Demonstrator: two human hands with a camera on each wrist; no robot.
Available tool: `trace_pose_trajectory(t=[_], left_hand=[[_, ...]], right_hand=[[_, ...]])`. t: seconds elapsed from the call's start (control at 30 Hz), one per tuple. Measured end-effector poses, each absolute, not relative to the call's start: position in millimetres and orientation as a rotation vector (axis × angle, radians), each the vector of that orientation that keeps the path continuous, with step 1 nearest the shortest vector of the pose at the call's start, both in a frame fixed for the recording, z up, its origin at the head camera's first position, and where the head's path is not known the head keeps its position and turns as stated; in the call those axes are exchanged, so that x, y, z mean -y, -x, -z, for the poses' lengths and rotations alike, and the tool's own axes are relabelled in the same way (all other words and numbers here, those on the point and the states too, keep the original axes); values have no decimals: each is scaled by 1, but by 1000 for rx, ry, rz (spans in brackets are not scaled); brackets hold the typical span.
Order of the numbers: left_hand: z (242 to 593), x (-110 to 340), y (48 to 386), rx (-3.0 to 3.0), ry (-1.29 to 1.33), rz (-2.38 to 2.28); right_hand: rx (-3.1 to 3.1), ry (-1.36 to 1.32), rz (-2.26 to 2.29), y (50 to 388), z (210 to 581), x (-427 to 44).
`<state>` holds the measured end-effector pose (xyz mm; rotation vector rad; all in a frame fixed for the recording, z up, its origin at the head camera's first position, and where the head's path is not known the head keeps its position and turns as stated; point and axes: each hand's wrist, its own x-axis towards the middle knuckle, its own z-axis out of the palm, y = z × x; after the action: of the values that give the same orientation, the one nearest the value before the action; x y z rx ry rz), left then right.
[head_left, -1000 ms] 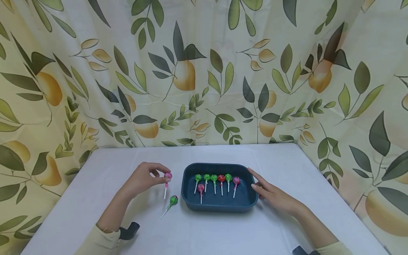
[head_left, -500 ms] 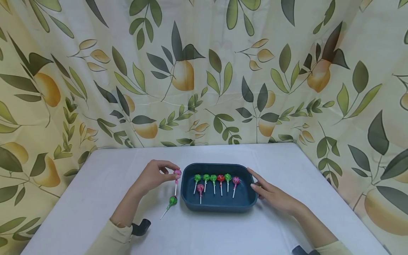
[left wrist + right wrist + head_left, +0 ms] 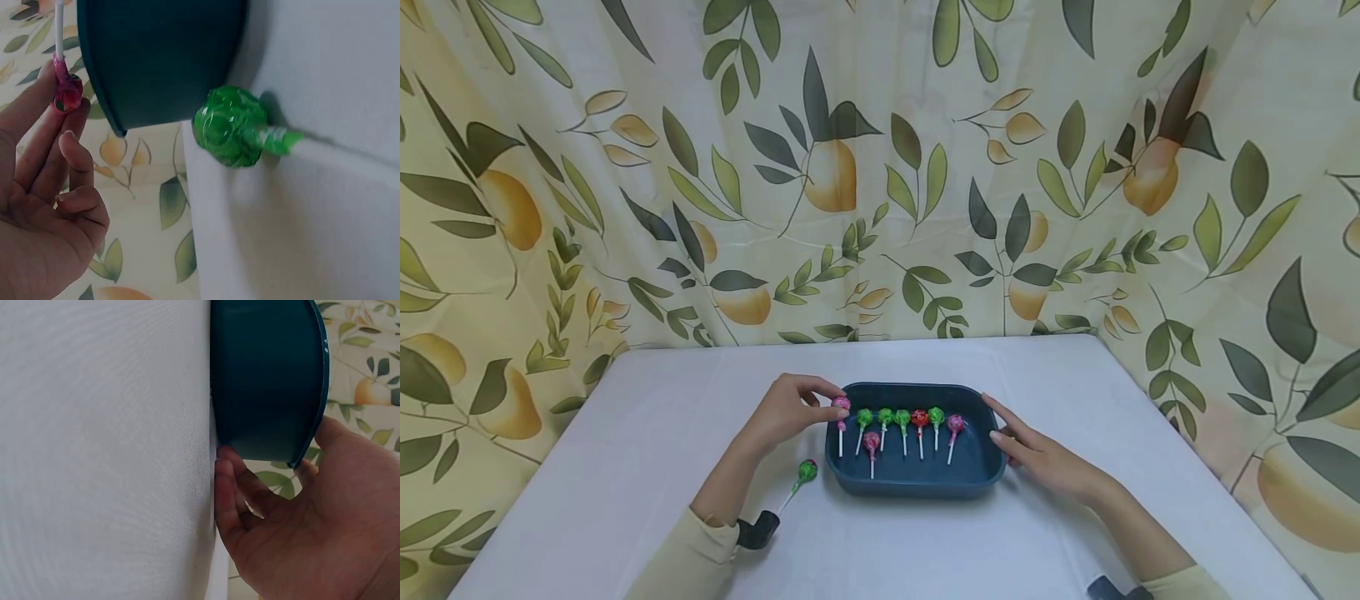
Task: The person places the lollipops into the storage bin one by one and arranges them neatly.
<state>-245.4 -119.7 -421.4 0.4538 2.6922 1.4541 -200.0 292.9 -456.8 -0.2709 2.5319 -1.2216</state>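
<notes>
Between thumb and fingers, my left hand (image 3: 790, 410) pinches a pink-wrapped lollipop (image 3: 841, 406) by its head, stick hanging down. It is at the left rim of a dark blue rectangular tray (image 3: 925, 485). In the left wrist view the pink lollipop (image 3: 67, 94) shows beside the tray's outer wall (image 3: 156, 69). Inside the tray lie several lollipops: green ones (image 3: 902, 419), a red one (image 3: 920, 419) and two pink ones (image 3: 955, 425). My right hand (image 3: 1037, 454) touches the tray's right end with extended fingers; in the right wrist view its fingertips meet the wall (image 3: 269, 381).
A green lollipop (image 3: 807, 472) lies on the white tablecloth (image 3: 880, 550) left of the tray, close to my left wrist's black camera mount (image 3: 758, 530). A fruit-and-leaf patterned curtain (image 3: 880, 250) stands behind the table and along both sides.
My left hand has moved right with the pink lollipop, from left of the tray to its left rim. My right hand and the tray have stayed in place.
</notes>
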Motion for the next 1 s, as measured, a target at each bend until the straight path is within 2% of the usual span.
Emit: trace_pose_trajectory(t=[0.47,1.0], left_hand=[[431,92,250,-2697,-574,-1437],[439,53,239,-2876,-552,-1263]], right_hand=[[-2533,288,1221,200,457,-294],[-2523,282,1240,200,458,-294]])
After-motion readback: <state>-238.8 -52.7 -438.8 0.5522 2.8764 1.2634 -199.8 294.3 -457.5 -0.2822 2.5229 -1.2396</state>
